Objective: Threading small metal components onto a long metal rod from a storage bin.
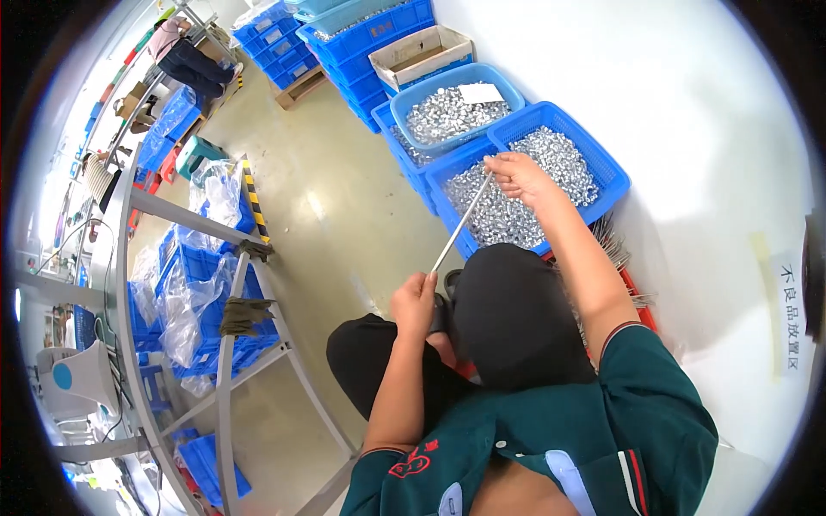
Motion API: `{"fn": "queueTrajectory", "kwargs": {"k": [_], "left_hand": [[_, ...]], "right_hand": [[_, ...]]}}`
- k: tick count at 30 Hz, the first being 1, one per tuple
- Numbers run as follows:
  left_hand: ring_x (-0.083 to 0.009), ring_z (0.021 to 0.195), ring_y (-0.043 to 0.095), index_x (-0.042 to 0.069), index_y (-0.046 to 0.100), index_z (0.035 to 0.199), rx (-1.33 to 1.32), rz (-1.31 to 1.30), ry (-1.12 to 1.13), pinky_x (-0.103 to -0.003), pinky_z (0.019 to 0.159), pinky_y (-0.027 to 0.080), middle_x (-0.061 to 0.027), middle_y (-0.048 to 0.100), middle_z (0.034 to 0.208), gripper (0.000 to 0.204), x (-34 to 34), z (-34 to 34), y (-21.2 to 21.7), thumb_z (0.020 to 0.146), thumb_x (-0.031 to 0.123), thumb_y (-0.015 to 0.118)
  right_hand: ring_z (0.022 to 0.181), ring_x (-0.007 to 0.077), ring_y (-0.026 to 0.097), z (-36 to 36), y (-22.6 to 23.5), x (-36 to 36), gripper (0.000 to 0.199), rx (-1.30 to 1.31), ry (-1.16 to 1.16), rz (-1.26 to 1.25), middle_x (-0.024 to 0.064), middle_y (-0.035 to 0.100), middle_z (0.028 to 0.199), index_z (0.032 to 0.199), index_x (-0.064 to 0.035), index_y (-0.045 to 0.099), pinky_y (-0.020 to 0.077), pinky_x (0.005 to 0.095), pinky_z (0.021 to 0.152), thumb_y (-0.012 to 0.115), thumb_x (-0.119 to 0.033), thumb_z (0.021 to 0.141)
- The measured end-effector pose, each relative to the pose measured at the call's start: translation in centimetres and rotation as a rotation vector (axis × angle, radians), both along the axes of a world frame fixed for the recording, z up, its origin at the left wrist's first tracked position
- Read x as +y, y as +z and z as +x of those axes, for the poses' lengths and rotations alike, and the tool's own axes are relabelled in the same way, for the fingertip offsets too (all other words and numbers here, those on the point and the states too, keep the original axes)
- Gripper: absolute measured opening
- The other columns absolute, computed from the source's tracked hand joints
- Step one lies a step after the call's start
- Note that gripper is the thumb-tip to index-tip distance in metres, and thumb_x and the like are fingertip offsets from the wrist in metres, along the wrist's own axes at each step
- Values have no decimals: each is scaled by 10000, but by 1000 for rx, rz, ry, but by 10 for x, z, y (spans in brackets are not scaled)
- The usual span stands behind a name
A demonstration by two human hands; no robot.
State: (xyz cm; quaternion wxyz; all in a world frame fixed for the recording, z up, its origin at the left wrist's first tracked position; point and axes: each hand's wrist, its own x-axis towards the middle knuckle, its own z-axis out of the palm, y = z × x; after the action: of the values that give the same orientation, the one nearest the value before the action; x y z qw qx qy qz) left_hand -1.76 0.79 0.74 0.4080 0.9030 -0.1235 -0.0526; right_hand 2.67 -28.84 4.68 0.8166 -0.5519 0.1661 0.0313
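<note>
A thin metal rod slants between my two hands, its far end up and to the right. My left hand is closed around the near end, above my bent knees. At the far end, the fingers of my right hand pinch the rod's tip; whether a small part is also between them I cannot tell. Just beneath the right hand is a blue plastic bin heaped with small silvery metal pieces. Another blue bin, behind it and to the right, holds more of the same kind.
A light-blue tub of metal pieces with a white paper stands farther back, near stacked blue crates. Metal rods lie beside my right knee by the wall. A grey metal frame stands left. A person bends over far off.
</note>
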Motion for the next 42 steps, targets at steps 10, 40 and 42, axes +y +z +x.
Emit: {"fn": "queueTrajectory", "kwargs": {"k": [10,40,42], "left_hand": [[-213,425,491,26,530,675,54,-90,27,-355,444,387,-103,474,493,346,-11,0,10,841,329,540],[-81,531,356,-4,523,675,245,-233,28,-268,478,323,-1,404,524,341,2,2,14,843,290,563],[-77,530,361,0,522,663,263,-324,1,-266,477,324,0,401,516,340,6,5,3,842,286,566]], "right_hand": [[415,31,274,-9,-5,33,240,-7,143,162,-52,361,560,859,-31,547,172,184,361,559,-270,860],[417,10,297,2,20,1,138,-23,27,131,-49,420,569,810,-38,561,208,165,361,659,-122,761],[402,15,284,0,22,4,159,-28,67,237,-53,403,553,805,-35,553,197,163,361,665,-135,753]]}}
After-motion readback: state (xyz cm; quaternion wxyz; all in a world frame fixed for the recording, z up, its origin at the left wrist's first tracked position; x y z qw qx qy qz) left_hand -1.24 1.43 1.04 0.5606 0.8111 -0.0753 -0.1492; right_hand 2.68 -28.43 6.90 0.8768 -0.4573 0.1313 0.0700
